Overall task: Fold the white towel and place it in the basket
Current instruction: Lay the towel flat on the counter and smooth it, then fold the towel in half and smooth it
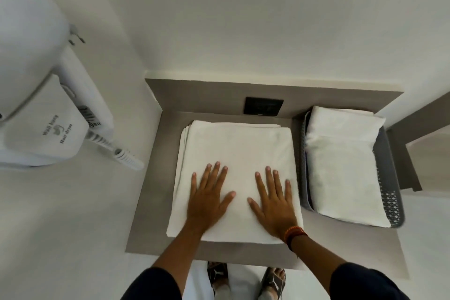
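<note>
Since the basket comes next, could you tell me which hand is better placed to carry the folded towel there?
Probably the right hand: it lies flat on the folded white towel nearest the grey basket, which sits to the right. The left hand is farther away.

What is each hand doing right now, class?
Left hand: open, palm flat on the white towel, holding nothing.
Right hand: open, flat on the same towel, holding nothing.
</note>
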